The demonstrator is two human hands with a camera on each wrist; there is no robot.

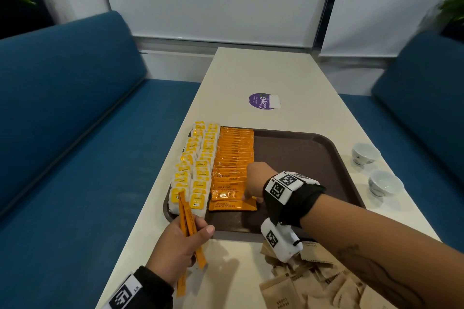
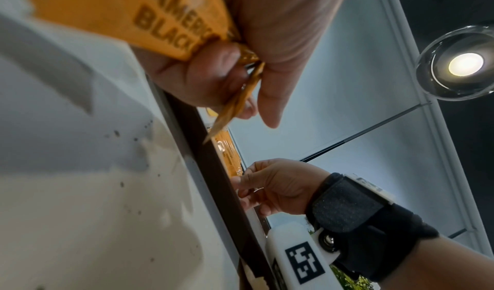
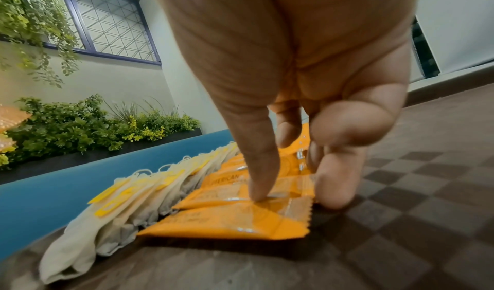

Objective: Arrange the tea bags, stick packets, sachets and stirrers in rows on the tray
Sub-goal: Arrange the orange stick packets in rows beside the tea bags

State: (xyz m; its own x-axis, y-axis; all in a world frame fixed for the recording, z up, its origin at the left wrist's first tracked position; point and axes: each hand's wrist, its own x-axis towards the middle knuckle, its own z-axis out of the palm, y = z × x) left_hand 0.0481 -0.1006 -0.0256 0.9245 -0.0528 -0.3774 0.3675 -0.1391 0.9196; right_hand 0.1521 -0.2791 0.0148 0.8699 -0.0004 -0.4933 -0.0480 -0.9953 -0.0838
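A row of orange "American Black Coffee" packets point(image 1: 234, 170) runs down the brown tray point(image 1: 313, 148), laid overlapping just beside two finished rows of yellow-tagged tea bags point(image 1: 194, 165) along its left edge. The right hand point(image 1: 254, 180) presses an extended fingertip point(image 3: 258, 193) on the second-nearest packet, its other fingers curled against the tray floor. The left hand point(image 1: 180, 241), hovering over the tray's near left corner, grips a small bundle of orange packets point(image 1: 189, 231) yet to be placed. The coffee row looks nearly complete, by this reading; the right half of the tray is bare. Brown sugar sachets point(image 1: 308, 283) lie heaped on the white table point(image 1: 263, 70), unsorted. No stirrers can be made out. Two small white cups point(image 1: 374, 168) stand right of the tray.
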